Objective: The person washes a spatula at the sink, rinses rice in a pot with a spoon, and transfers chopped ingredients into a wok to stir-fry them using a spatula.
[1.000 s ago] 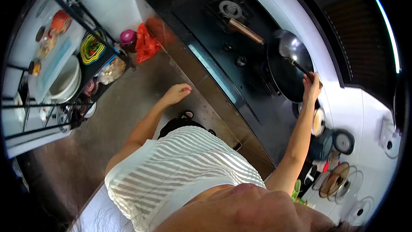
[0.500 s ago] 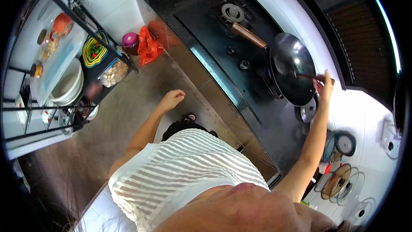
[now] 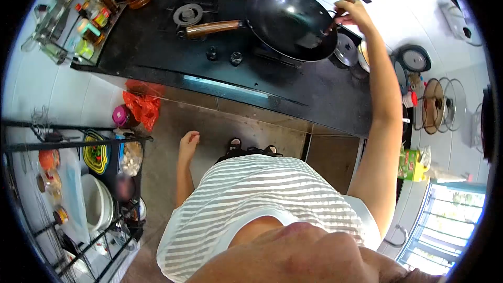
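Head view: right hand (image 3: 354,13), fingers closed around a utensil (image 3: 331,25), its blurred end apparently inside the wok (image 3: 280,17).

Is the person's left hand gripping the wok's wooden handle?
No, the left hand hangs in front of the counter, well away from the wooden handle of the wok.

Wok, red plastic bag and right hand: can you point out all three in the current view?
Wok (image 3: 285,23): head view, on its dark inner surface.
Red plastic bag (image 3: 148,109): head view, on its crumpled side.
Right hand (image 3: 357,14): head view, on the back of the hand.
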Demonstrator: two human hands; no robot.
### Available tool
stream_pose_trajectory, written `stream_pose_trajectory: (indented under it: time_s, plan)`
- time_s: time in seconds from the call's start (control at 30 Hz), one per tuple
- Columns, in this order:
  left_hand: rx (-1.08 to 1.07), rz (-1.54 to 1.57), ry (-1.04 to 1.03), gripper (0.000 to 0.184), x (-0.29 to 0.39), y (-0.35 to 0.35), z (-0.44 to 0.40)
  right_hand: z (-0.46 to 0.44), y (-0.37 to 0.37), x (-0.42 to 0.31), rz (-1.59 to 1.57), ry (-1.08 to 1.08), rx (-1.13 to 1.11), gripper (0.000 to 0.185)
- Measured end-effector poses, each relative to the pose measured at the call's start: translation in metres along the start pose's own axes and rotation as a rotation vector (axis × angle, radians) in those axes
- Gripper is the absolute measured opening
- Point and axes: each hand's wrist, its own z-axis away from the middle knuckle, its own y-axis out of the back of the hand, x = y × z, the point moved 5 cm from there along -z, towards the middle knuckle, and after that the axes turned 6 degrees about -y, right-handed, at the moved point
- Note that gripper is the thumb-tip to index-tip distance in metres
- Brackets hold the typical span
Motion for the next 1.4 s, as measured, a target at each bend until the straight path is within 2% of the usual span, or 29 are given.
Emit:
stream_pose_trajectory:
  time_s: [0.13, 0.2, 0.23, 0.3, 0.37, 0.53, 0.7, 0.8, 0.93, 1.13, 1.3, 1.37, 1.4]
  plan:
    - [-0.061, 0.059, -0.047, 0.019, 0.003, -0.006, -0.010, -0.013, -0.055, 0.037, -0.357, 0.172, 0.017, 0.026]
    - [-0.072, 0.066, -0.048, 0.019, 0.003, -0.009, -0.017, -0.006, -0.065, 0.030, -0.443, 0.245, 0.042, 0.026]
    - [-0.086, 0.079, -0.091, 0.019, 0.005, -0.011, -0.021, -0.008, -0.061, 0.025, -0.452, 0.195, 0.026, 0.026]
    - [-0.104, 0.077, -0.130, 0.019, 0.013, -0.008, -0.019, -0.006, -0.044, 0.013, -0.313, 0.167, -0.017, 0.032]
    - [-0.041, 0.063, -0.019, 0.016, 0.018, -0.007, -0.013, 0.002, -0.023, -0.002, -0.161, 0.079, 0.001, 0.049]
    - [-0.023, 0.047, -0.037, 0.015, 0.006, -0.002, -0.003, 0.010, -0.005, -0.001, -0.064, -0.002, -0.006, 0.047]
    - [-0.037, 0.030, -0.001, 0.016, 0.018, -0.010, -0.010, 0.002, -0.068, 0.042, -0.640, 0.113, 0.128, 0.027]
    - [-0.063, 0.093, -0.072, 0.015, 0.029, -0.016, -0.017, -0.003, -0.065, 0.043, -0.769, 0.159, 0.210, 0.025]
    - [-0.043, 0.092, -0.029, 0.014, 0.025, -0.010, -0.011, 0.004, -0.026, 0.028, -0.560, 0.137, 0.244, 0.026]
    - [0.016, 0.143, -0.056, 0.016, 0.035, 0.012, -0.015, 0.032, -0.001, 0.000, -0.140, 0.044, 0.057, 0.035]
    - [0.095, 0.153, -0.292, 0.018, 0.123, 0.027, -0.036, 0.031, -0.004, 0.021, -0.208, -0.005, 0.043, 0.030]
    - [0.060, 0.236, -0.416, 0.020, 0.184, 0.023, -0.038, 0.031, -0.016, 0.037, -0.311, -0.028, 0.072, 0.028]
    - [0.011, 0.210, -0.556, 0.023, 0.228, 0.021, -0.032, 0.030, -0.024, 0.045, -0.368, -0.046, 0.042, 0.026]
